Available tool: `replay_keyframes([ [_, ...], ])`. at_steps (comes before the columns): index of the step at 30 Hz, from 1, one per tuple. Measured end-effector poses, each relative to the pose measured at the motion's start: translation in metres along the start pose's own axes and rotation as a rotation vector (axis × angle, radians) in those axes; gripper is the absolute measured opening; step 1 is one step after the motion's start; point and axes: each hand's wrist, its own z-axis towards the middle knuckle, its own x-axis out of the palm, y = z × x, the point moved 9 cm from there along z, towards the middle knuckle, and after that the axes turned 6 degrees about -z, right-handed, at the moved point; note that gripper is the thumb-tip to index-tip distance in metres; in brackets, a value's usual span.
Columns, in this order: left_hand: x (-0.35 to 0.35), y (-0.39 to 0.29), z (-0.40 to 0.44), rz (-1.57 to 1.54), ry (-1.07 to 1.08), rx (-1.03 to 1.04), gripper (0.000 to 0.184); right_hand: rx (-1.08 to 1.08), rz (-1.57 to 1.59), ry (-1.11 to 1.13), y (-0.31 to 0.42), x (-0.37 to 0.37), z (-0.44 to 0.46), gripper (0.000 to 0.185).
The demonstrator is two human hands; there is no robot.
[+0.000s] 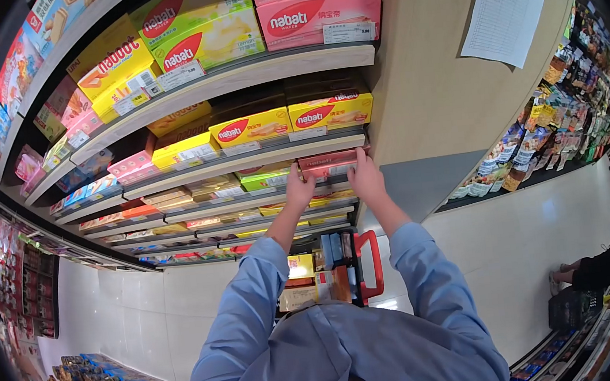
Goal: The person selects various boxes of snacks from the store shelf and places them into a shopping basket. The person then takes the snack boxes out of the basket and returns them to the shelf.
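Note:
A pink Nabati wafer box (328, 160) sits in a shelf row at chest height, at the right end of that row. My left hand (299, 189) grips its left end, fingers curled against the side. On the opposite end, my right hand (367, 180) holds the box with its fingers along the edge. A green wafer box (263, 177) stands just left of my left hand. Above are yellow Nabati boxes (330, 112) behind price tags. The rear of the held box is hidden in the shelf.
Beside my right hand rises the wooden end panel (422, 106) with a paper sheet (506, 6). Below me is a cart with a red handle (377, 264) and cartons (300, 266). A person's legs (585, 274) and a dark basket (575, 309) are at the right.

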Motion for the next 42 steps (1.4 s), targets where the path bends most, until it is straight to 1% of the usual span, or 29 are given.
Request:
replay_keyframes([
  [1,-0.004,-0.003,0.000,0.109,-0.038,0.079,0.074,-0.011,0.004,-0.014,0.001,-0.003,-0.008,0.063],
  [2,-0.007,-0.008,-0.001,0.144,-0.069,0.174,0.074,-0.022,0.008,-0.028,0.002,-0.005,-0.015,0.065],
  [4,-0.018,-0.038,-0.014,0.213,-0.127,0.364,0.073,-0.040,0.024,-0.071,0.000,-0.004,-0.025,0.069],
  [6,-0.020,-0.048,-0.016,0.126,-0.076,0.297,0.068,-0.056,0.049,-0.136,-0.002,0.000,-0.029,0.071],
  [9,-0.020,-0.052,-0.006,0.079,0.003,0.226,0.063,0.034,0.043,-0.062,-0.010,0.013,-0.032,0.072],
  [10,-0.018,-0.049,-0.001,0.079,0.032,0.206,0.062,0.032,0.053,-0.058,-0.010,0.011,-0.032,0.072],
  [16,-0.013,-0.029,0.010,-0.025,-0.079,0.182,0.057,-0.045,0.080,-0.040,0.004,-0.006,-0.021,0.074],
  [19,-0.006,-0.031,0.004,-0.299,-0.088,0.194,0.053,-0.025,0.085,0.033,0.000,0.000,-0.005,0.074],
  [22,-0.004,-0.033,0.000,-0.255,-0.113,0.215,0.051,0.017,0.078,0.087,-0.003,0.005,0.003,0.073],
  [24,-0.006,-0.032,-0.006,-0.150,-0.193,0.246,0.050,0.023,0.071,0.090,-0.004,0.008,0.004,0.072],
  [25,-0.008,-0.031,-0.008,-0.098,-0.231,0.261,0.049,0.010,0.080,0.056,-0.003,0.008,0.004,0.070],
  [28,-0.006,-0.033,-0.011,-0.199,-0.187,0.317,0.042,-0.011,0.104,-0.023,0.003,0.006,0.002,0.066],
  [31,-0.006,-0.031,-0.004,-0.423,-0.148,0.139,0.042,-0.011,0.108,-0.032,0.015,0.004,0.002,0.062],
  [34,-0.010,-0.029,0.001,-0.423,-0.176,0.015,0.038,-0.011,0.099,0.006,0.025,0.005,0.003,0.059],
  [37,-0.010,-0.016,0.013,-0.416,-0.226,-0.025,0.038,0.000,0.130,0.026,0.030,0.007,0.005,0.056],
  [40,-0.010,0.004,0.016,-0.423,-0.234,-0.290,0.037,-0.013,0.136,0.005,0.033,0.005,0.004,0.052],
  [42,-0.012,0.001,0.016,-0.373,-0.246,-0.289,0.032,-0.042,0.115,0.005,0.033,0.005,0.002,0.052],
])
